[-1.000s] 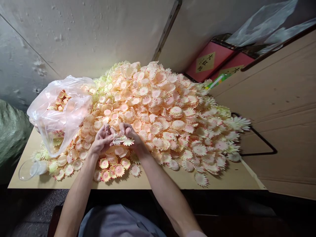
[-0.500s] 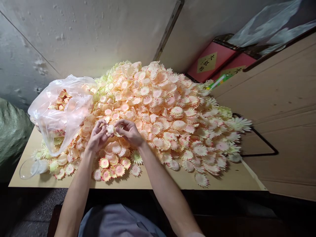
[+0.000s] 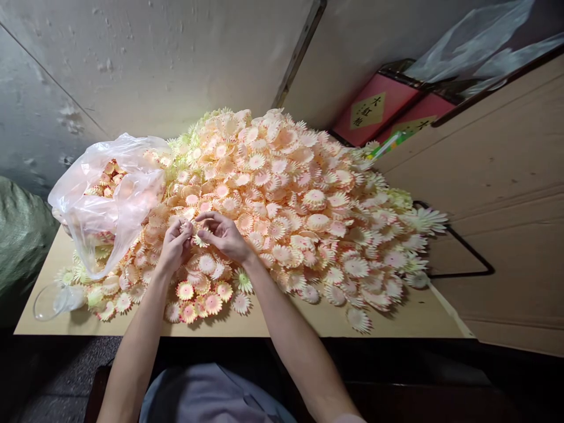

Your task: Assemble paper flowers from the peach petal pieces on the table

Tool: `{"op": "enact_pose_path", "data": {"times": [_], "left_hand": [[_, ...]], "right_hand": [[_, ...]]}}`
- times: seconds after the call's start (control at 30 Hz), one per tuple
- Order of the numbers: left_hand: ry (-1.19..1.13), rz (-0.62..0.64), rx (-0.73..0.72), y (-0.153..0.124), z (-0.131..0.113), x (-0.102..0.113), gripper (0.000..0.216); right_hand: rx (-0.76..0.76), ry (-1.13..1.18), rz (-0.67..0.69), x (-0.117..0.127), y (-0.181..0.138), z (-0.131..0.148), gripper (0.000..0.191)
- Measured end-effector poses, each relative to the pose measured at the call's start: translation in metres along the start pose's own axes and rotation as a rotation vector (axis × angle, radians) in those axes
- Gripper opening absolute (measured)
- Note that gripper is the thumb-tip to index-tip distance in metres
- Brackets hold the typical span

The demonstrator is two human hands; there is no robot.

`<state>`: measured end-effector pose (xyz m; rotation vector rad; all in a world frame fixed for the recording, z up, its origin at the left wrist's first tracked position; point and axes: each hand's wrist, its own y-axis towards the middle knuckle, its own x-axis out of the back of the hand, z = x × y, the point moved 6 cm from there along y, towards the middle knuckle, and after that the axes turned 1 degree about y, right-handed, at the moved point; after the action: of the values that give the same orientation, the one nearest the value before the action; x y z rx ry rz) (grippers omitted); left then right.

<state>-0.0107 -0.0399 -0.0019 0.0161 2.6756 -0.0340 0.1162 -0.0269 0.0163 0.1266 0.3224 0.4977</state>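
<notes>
A large heap of pale pink and cream artificial flower petal pieces [image 3: 282, 194] covers much of the table. My left hand [image 3: 175, 244] is closed in a pinch over the heap's near left side, with a bit of a pale petal piece at its fingertips. Close beside it, my right hand [image 3: 227, 238] has thumb and fingers bent around a cream petal piece [image 3: 201, 237] with a jagged rim. The fingers partly cover what lies between the two hands. Just below them, yellow and pink petal pieces [image 3: 214, 304] lie near the table's front edge.
A clear plastic bag [image 3: 126, 202] with small red-edged pieces stands at the left. Near the front left corner lies a clear cup [image 3: 50, 302]. Cardboard [image 3: 506, 235] and a black metal bar [image 3: 471, 251] border the right side; red boxes [image 3: 379, 108] stand behind.
The pale piece between my hands has shifted and turned lower. My left fingers have closed further, and my right hand has moved slightly left with its fingers lifted a little.
</notes>
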Motion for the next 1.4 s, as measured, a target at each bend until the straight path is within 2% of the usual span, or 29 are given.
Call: {"op": "enact_pose_path", "data": {"times": [0.1,0.23,0.3,0.47,0.57,0.73,0.77,0.87,0.9,1.03,1.17,1.4], "left_hand": [[-0.107,0.014,0.116,-0.001,0.009,-0.005,0.041],[-0.196,0.062,0.168,-0.004,0.013,-0.011,0.041],[-0.247,0.058,0.142,-0.004,0.008,-0.008,0.038],[-0.311,-0.064,0.019,0.001,-0.01,0.014,0.033],[-0.23,-0.018,0.012,0.002,-0.011,0.011,0.032],[-0.007,0.055,-0.127,0.0,-0.013,-0.003,0.064],[0.04,0.062,-0.152,0.0,-0.014,-0.004,0.06],[0.27,0.103,-0.221,-0.002,-0.016,-0.007,0.025],[0.364,0.118,-0.241,-0.003,-0.017,-0.008,0.021],[0.571,0.203,-0.276,-0.006,-0.018,-0.014,0.026],[0.596,0.249,-0.268,-0.007,-0.016,-0.017,0.023],[0.621,0.24,-0.275,-0.007,-0.022,-0.018,0.026]], "right_hand": [[-0.013,0.094,0.029,-0.003,0.0,0.001,0.039],[-0.037,0.24,0.034,-0.005,-0.001,0.001,0.039],[-0.042,0.317,0.024,-0.002,-0.004,0.002,0.04],[-0.034,0.38,-0.043,0.009,-0.008,0.006,0.047],[-0.034,0.336,-0.084,0.012,-0.004,0.003,0.043],[-0.037,0.191,-0.186,0.013,0.002,-0.005,0.049],[-0.039,0.165,-0.201,0.014,0.002,-0.006,0.051],[-0.036,0.102,-0.217,0.012,0.001,-0.005,0.055],[-0.034,0.082,-0.214,0.012,0.001,-0.004,0.056],[-0.028,0.041,-0.163,0.007,-0.001,-0.002,0.057],[-0.03,0.039,-0.131,0.005,-0.001,-0.004,0.054],[-0.03,0.055,-0.136,0.006,0.001,-0.005,0.052]]}}
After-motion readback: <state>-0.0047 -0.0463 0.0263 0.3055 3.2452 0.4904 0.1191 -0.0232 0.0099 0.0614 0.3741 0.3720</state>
